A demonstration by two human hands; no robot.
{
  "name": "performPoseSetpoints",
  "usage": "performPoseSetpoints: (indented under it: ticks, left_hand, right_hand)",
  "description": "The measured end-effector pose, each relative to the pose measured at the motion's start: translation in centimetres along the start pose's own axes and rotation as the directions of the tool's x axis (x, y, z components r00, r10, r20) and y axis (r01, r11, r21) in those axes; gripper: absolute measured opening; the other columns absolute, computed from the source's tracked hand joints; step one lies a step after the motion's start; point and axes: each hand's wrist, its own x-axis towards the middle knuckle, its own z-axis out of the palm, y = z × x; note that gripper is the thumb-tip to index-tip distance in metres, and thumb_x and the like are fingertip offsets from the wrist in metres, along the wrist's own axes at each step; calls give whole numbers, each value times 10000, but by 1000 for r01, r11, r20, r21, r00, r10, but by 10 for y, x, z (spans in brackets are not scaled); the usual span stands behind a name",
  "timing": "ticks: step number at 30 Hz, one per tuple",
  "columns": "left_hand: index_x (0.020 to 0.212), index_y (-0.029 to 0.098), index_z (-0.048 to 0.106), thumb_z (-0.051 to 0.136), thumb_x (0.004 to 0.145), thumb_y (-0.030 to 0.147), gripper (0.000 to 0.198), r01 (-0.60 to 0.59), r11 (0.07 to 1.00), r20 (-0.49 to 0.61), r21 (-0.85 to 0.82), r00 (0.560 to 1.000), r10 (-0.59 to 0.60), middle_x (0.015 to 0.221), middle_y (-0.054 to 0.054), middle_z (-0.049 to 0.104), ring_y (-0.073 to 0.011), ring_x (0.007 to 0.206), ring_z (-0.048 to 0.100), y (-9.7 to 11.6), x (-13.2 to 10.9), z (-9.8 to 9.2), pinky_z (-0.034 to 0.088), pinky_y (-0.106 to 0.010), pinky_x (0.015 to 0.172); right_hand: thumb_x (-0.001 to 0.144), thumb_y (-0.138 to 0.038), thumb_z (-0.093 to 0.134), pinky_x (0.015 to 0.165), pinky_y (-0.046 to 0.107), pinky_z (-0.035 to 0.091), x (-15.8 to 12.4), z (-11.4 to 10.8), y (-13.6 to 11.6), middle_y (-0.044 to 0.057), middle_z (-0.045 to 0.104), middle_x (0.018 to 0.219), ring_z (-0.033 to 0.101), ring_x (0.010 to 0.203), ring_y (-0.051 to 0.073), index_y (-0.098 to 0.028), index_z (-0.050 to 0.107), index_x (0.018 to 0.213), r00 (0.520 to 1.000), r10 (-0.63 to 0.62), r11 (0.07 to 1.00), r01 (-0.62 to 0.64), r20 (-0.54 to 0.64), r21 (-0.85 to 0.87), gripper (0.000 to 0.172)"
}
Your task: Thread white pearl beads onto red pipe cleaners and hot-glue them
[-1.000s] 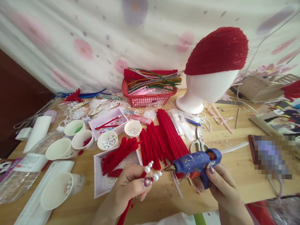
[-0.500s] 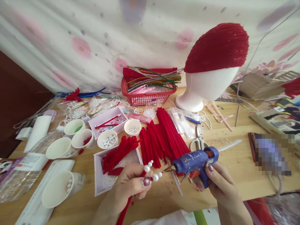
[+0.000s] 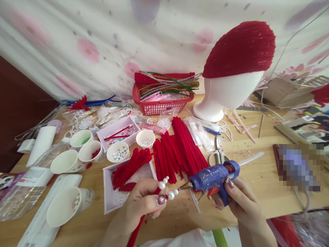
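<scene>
My left hand (image 3: 144,202) is closed around a red pipe cleaner stem (image 3: 135,230) tipped with several white pearls (image 3: 167,189). My right hand (image 3: 236,202) grips a blue hot glue gun (image 3: 214,178), its nozzle touching the pearls from the right. Both hands hover over the near edge of the wooden table (image 3: 257,195). A pile of red pipe cleaners (image 3: 180,151) lies just behind them.
A white mannequin head with a red cap (image 3: 235,65) stands at the back, next to a red basket (image 3: 160,101) of coloured stems. Paper cups (image 3: 66,161) with beads, pink trays (image 3: 119,130), scissors (image 3: 217,152) and plastic bags crowd the table's left and middle.
The hands, pearls and glue gun hold nearly still; the view has shifted slightly, and the nozzle stays against the pearls.
</scene>
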Motion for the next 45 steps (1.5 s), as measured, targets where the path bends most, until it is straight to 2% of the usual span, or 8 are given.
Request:
performPoseSetpoints:
  ticks: [4,16,27,31,34,37,41,45]
  left_hand:
    - [653,210,590,638,747,281,127,6,998,-12,-63,1000,-7,474,89,321,-96,476,272,-3,-2,-1,201,-304,525]
    - [566,245,407,611,742,314,279,53,997,28,-55,998,-51,484,85,265,-101,473,217,3,0,-2,178,-316,509]
    - [583,226,480,591,740,304,208,55,998,43,-33,998,-53,474,87,297,-89,455,243,1,2,-3,199,-293,490]
    - [572,221,475,605,761,303,243,34,999,50,-7,998,-33,458,88,314,-84,448,267,0,3,-3,198,-298,502]
    - [582,205,514,616,804,312,267,18,1000,59,16,998,-19,484,68,399,-79,462,293,0,3,-3,200,-292,503]
    - [654,185,576,612,842,365,262,58,998,69,33,996,-60,551,46,458,-85,488,316,2,1,-2,199,-278,489]
    - [686,200,546,644,851,431,300,150,988,51,38,987,-152,534,87,369,-78,463,244,5,-1,-1,172,-264,469]
    - [711,215,531,604,904,456,317,119,985,22,123,992,-122,474,112,324,-78,426,253,6,-3,1,199,-256,472]
  right_hand:
    - [833,-608,742,458,295,329,2,-4,5,-3,554,495,485,447,161,-199,652,638,1000,-8,1000,8,14,2,462]
    - [816,-595,771,466,295,331,1,-7,7,-9,561,468,488,435,153,-206,623,590,1000,16,1000,-16,6,0,474]
    - [886,-551,701,428,283,362,5,-30,35,-9,565,444,503,403,157,-211,616,625,996,-63,998,63,61,8,437]
    - [876,-552,725,456,287,369,3,-24,28,-12,585,477,517,425,148,-209,612,617,998,-43,999,43,40,16,444]
    - [869,-553,743,476,291,370,1,-18,19,-17,592,493,537,447,148,-210,615,618,1000,-16,1000,16,7,19,444]
    - [849,-558,766,475,294,362,1,-15,14,-22,585,478,529,439,145,-212,623,611,1000,-1,1000,1,-7,16,444]
    - [830,-577,776,468,297,347,2,-12,10,-19,566,476,523,437,142,-206,644,589,1000,-3,1000,3,-1,7,461]
    - [831,-569,774,455,299,324,3,-13,10,-25,530,498,497,436,136,-209,656,587,1000,-21,1000,21,5,7,450]
